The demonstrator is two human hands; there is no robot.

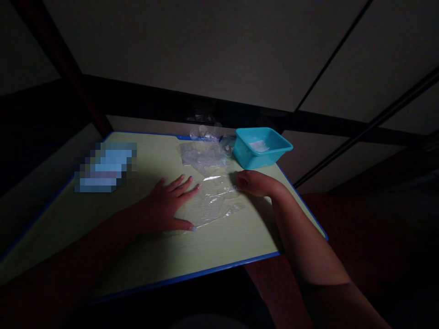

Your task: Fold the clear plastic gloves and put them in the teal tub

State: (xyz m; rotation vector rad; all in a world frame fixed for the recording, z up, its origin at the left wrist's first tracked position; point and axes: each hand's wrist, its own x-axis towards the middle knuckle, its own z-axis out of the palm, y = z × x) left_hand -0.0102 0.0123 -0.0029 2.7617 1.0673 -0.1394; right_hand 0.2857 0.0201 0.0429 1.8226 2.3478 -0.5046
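My left hand (171,201) lies palm down on the table, fingers spread, over the left part of a thin, clear, crinkled plastic film (216,203). At the right edge of this film is my right hand (255,183), its fingers curled closed on the film; the fingertips are mostly hidden. Just beyond lies a crumpled pile of clear plastic (204,153), with finger-like shapes at its far end that look like disposable gloves. The outline of the nearer film is too faint to tell its exact shape.
A turquoise plastic basket (264,157) with something white inside stands at the table's far right corner. On the left lies a blurred-out light blue object (106,169). The pale table (192,256) has a blue rim, and dark-banded panels (192,55) rise behind it.
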